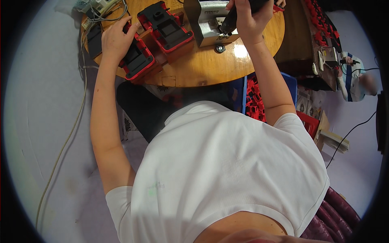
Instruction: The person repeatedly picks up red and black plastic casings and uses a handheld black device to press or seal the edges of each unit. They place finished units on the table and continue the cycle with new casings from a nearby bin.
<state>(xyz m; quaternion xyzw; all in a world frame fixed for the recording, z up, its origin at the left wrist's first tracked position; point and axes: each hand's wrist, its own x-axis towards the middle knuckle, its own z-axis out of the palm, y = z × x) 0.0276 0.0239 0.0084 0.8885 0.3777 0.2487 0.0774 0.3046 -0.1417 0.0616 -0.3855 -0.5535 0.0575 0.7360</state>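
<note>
My left hand rests on a red and black plastic housing at the left of a round wooden table, fingers curled over its far end. A second red and black housing lies just to its right. My right hand is raised over the table's far side, shut on a black handheld tool whose tip points down at a grey metal fixture. A small round metal part lies on the wood below the fixture.
A blue crate of red plastic parts sits under the table's right edge. A dark wooden bench with more red parts stands to the right, with another person beside it. Cables run along the floor at left.
</note>
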